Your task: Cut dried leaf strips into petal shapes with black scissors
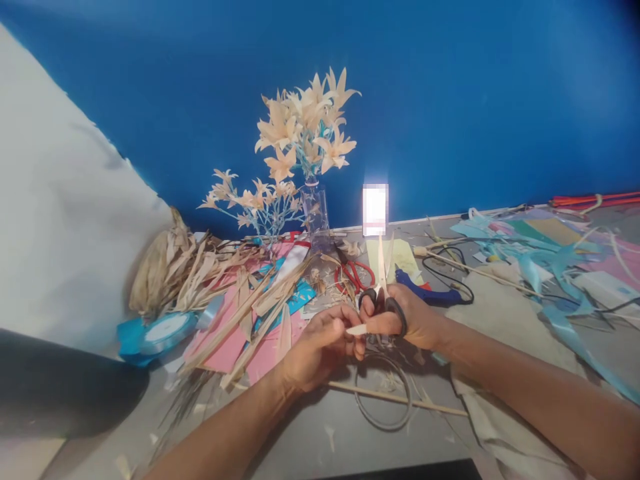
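Just above the desk (300, 447), holding a small pale piece (357, 330) between left hand (320, 347) and right hand (417, 317), and gripping scissors (382, 277) in the right too. Best to press softly, keeping 2 sharp blades (381, 253) pointed away.

Flowers (281, 125) in vase (316, 217), behind scissors (382, 268); ribbon roll (167, 332) left, glue gun (431, 292) right.
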